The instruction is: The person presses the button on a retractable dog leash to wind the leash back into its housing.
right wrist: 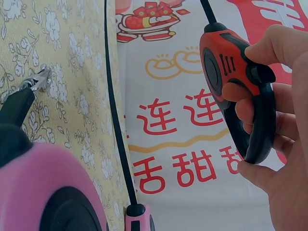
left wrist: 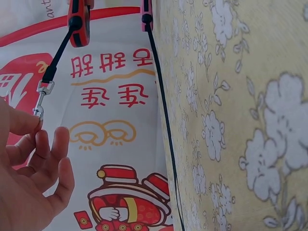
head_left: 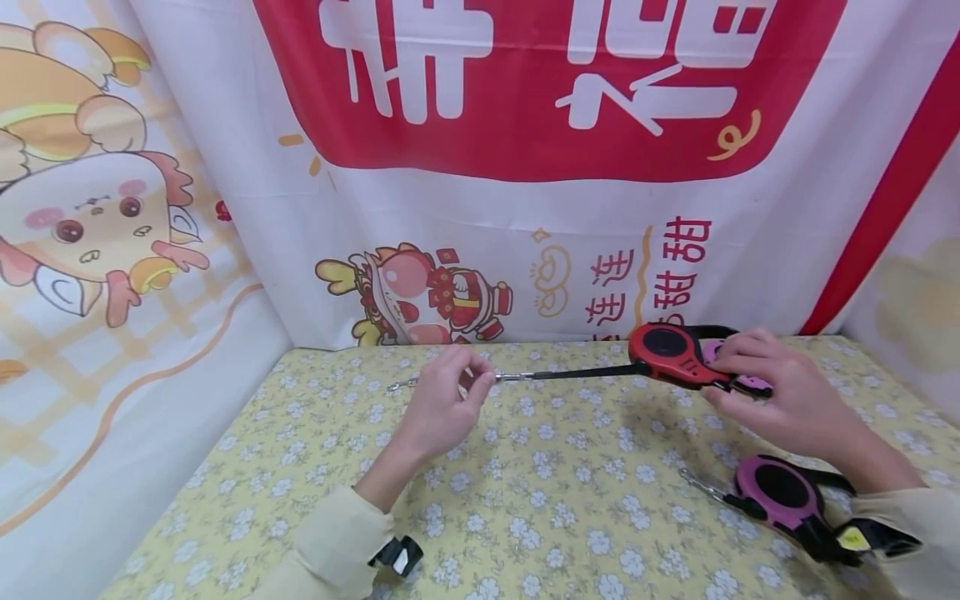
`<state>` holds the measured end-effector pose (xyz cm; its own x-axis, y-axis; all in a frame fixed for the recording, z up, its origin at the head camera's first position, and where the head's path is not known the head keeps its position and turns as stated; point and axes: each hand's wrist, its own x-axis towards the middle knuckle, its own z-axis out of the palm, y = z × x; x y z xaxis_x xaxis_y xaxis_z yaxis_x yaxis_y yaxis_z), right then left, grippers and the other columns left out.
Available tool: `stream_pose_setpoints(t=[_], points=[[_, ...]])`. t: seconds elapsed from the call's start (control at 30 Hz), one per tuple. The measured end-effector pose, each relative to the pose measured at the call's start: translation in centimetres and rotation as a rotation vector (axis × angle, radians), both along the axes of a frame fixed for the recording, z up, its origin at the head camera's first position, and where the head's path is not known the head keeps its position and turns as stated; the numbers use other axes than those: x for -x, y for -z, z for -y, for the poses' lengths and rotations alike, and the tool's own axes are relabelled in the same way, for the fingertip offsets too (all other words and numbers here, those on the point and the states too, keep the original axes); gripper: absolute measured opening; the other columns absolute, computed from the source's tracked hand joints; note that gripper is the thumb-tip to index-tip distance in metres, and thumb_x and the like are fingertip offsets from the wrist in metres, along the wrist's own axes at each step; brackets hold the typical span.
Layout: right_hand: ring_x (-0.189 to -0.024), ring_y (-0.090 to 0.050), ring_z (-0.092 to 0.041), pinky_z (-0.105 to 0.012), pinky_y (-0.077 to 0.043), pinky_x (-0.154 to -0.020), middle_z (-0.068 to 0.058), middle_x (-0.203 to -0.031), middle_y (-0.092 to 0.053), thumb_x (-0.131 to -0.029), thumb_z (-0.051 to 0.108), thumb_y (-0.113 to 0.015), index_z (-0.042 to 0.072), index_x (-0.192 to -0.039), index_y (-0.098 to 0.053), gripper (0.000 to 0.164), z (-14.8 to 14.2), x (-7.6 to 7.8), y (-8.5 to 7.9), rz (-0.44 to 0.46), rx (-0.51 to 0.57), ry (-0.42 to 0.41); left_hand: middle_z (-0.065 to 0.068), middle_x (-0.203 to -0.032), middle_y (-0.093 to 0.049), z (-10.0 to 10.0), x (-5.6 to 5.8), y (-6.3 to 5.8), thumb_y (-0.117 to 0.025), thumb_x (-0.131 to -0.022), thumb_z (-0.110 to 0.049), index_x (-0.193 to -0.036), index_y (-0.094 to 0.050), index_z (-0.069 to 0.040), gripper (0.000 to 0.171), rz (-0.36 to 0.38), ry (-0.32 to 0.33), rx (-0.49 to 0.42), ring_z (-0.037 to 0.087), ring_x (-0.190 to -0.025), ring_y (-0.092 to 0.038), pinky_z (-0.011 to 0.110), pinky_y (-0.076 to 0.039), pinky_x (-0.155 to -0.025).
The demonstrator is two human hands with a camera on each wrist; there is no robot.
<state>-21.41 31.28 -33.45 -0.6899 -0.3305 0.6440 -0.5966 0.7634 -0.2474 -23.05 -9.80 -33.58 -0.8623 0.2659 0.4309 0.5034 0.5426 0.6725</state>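
My right hand (head_left: pixel 783 396) grips the black handle of a red and black retractable dog leash (right wrist: pixel 233 62), fingers wrapped through its loop and thumb on top of the casing. From its nozzle a short black strap (head_left: pixel 585 372) runs taut to the left. At its end is a silver snap clip (left wrist: pixel 39 103), pinched between thumb and fingertips of my left hand (head_left: pixel 446 400). The leash and clip are held up over the table. In the head view the left fingers partly cover the clip.
A pink retractable leash (right wrist: pixel 138 221) lies along the back of the table, its black strap (left wrist: pixel 163 101) drawn out leftward to a metal clip (head_left: pixel 401 384). Another pink leash (head_left: pixel 750 479) lies at the front right. A printed cloth (head_left: pixel 480 208) hangs behind the flowered tabletop (head_left: pixel 555 500).
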Motion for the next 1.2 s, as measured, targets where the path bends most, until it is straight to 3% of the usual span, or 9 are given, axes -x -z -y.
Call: stream_pose_setpoints(t=[0.17, 0.43, 0.67, 0.93, 1.2], points=[[-0.108, -0.044, 0.01, -0.012, -0.042, -0.08, -0.007, -0.11, -0.073, -0.075, 0.01, -0.09, 0.006, -0.103, -0.083, 0.029, 0.2, 0.0, 0.0, 0.004, -0.001, -0.004, 0.002, -0.097, -0.068, -0.3, -0.1, 0.0, -0.064, -0.104, -0.011, -0.106, -0.067, -0.01, 0.004, 0.011, 0.012, -0.038, 0.013, -0.088, -0.062, 0.023, -0.056, -0.076], [-0.109, -0.045, 0.011, -0.014, -0.042, -0.083, -0.005, -0.112, -0.074, -0.074, 0.011, -0.092, 0.009, -0.103, -0.083, 0.03, 0.6, -0.1, -0.1, 0.008, -0.002, -0.007, 0.003, -0.095, -0.071, -0.6, -0.5, -0.1, -0.063, -0.106, -0.014, -0.109, -0.068, -0.008, 0.009, 0.108, 0.026, -0.087, 0.016, -0.087, -0.065, 0.023, -0.055, -0.072], [-0.109, -0.047, 0.008, -0.018, -0.043, -0.086, -0.003, -0.111, -0.073, -0.072, 0.01, -0.093, 0.009, -0.103, -0.083, 0.032, 1.1, -0.2, -0.1, -0.004, -0.005, -0.026, 0.004, -0.095, -0.072, -0.8, -0.8, -0.2, -0.062, -0.106, -0.014, -0.109, -0.068, -0.007, 0.01, 0.137, 0.038, -0.101, 0.018, -0.088, -0.066, 0.024, -0.055, -0.073], [-0.107, -0.045, 0.007, -0.021, -0.048, -0.081, 0.003, -0.111, -0.069, -0.077, 0.013, -0.092, 0.014, -0.106, -0.083, 0.03, 1.9, -0.6, 0.0, 0.029, -0.025, -0.046, 0.005, -0.096, -0.071, -1.2, -1.0, -0.2, -0.062, -0.107, -0.016, -0.109, -0.068, -0.011, 0.008, 0.272, 0.045, -0.186, 0.017, -0.088, -0.067, 0.041, -0.062, -0.084], [-0.107, -0.048, 0.004, -0.018, -0.046, -0.083, 0.005, -0.109, -0.068, -0.078, 0.011, -0.092, 0.013, -0.105, -0.083, 0.029, 2.5, -0.7, -0.1, 0.006, -0.034, -0.083, 0.006, -0.097, -0.072, -1.6, -1.1, 0.0, -0.062, -0.108, -0.018, -0.108, -0.069, -0.011, 0.009, 0.279, 0.051, -0.178, 0.017, -0.085, -0.067, 0.027, -0.058, -0.075]])
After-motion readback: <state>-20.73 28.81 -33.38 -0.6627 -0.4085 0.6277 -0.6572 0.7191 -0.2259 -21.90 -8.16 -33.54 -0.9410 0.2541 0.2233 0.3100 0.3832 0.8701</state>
